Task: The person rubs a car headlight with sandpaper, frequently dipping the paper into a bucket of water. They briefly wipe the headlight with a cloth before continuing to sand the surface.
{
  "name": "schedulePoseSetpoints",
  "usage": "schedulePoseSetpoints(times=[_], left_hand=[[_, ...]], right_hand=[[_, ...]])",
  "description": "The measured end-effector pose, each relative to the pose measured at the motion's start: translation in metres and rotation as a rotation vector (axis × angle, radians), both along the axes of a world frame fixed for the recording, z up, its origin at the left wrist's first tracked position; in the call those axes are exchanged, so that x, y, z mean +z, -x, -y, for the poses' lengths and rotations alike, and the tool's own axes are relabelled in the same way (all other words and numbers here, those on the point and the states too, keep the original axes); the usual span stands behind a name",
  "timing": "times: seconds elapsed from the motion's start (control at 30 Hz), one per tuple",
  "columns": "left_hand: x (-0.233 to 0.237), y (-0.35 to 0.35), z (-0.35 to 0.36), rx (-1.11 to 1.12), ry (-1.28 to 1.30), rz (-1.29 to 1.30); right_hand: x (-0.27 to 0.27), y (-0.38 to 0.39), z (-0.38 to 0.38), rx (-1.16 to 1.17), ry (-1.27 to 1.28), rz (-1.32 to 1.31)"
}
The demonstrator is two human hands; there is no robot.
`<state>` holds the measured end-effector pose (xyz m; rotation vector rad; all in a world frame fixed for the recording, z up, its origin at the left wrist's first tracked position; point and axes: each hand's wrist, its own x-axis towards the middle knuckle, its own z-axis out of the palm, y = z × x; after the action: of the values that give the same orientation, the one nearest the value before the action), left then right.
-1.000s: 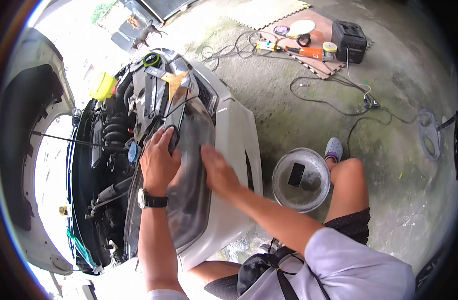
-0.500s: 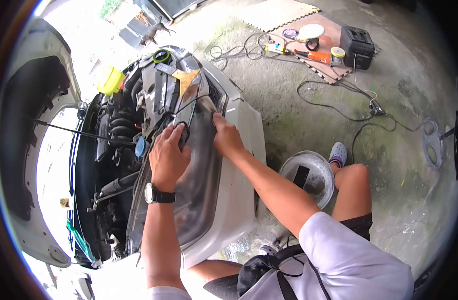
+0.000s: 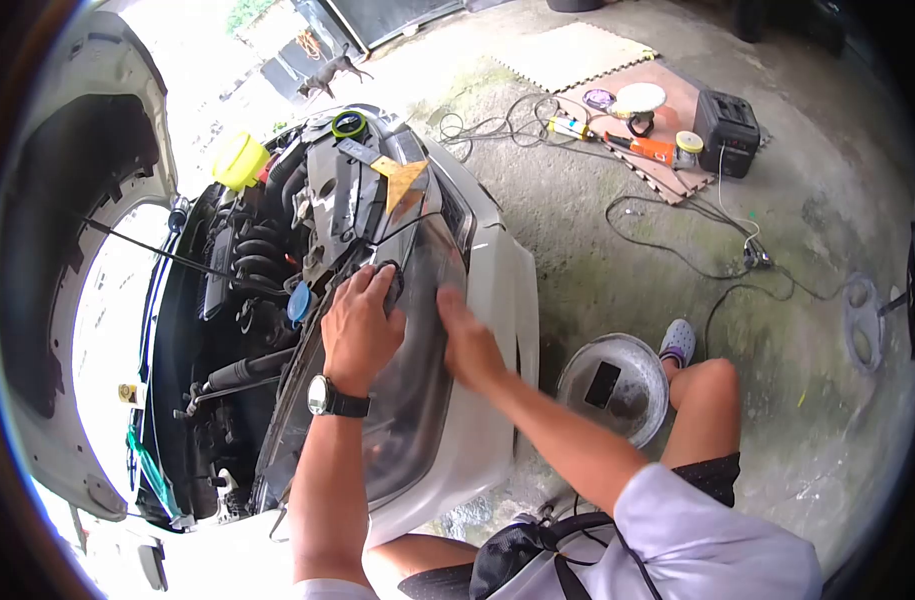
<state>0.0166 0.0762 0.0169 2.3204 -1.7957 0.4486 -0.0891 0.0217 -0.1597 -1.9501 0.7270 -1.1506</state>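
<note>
A large cloudy headlight [image 3: 407,420] lies under both of my hands at the front corner of a white car [image 3: 497,330]. My left hand [image 3: 362,335], a watch on its wrist, rests at the inner edge of the lamp. Its fingers and thumb close around a dark rounded piece [image 3: 394,285], mostly covered by the fingers. Over the outer side of the lens, my right hand [image 3: 469,340] is smeared by motion, so its fingers and anything in them cannot be made out. Ahead of the hands, a yellow-orange triangular piece [image 3: 405,182] sits on the car.
The raised hood [image 3: 77,250] stands left of the engine bay [image 3: 247,300], held by a prop rod [image 3: 167,250]. A round basin [image 3: 647,370] with a dark rectangular block [image 3: 602,384] is on the floor. Cables, an orange power tool [image 3: 649,150] and a black box [image 3: 727,133] lie farther back.
My right hand has come back along the lens toward me and is now blurred. My left hand stays by the same dark piece. The whole view has shifted slightly.
</note>
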Motion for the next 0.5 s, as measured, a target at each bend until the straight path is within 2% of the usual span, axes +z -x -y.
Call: schedulePoseSetpoints(times=[0.03, 0.17, 0.23, 0.27, 0.37, 0.43, 0.5], left_hand=[[-0.002, 0.000, -0.002, 0.011, -0.014, 0.004], [-0.003, 0.000, -0.003, 0.011, -0.004, -0.020], [-0.003, 0.000, -0.003, 0.007, 0.010, -0.012], [-0.003, 0.000, -0.003, 0.008, 0.004, -0.010], [-0.001, -0.001, 0.001, 0.015, 0.011, -0.002], [0.002, 0.004, -0.004, 0.014, -0.013, -0.034], [-0.003, 0.001, -0.005, 0.014, -0.011, -0.042]], right_hand=[[-0.002, 0.008, -0.015, 0.025, 0.121, -0.011], [-0.012, -0.007, 0.032, 0.019, 0.156, 0.070], [-0.014, -0.031, 0.078, 0.009, -0.009, 0.020], [0.001, -0.024, 0.069, 0.001, 0.006, 0.023], [0.015, 0.000, 0.011, 0.071, -0.238, -0.134], [-0.002, 0.009, -0.026, 0.014, 0.210, -0.001], [-0.001, 0.005, 0.006, 0.038, 0.245, 0.040]])
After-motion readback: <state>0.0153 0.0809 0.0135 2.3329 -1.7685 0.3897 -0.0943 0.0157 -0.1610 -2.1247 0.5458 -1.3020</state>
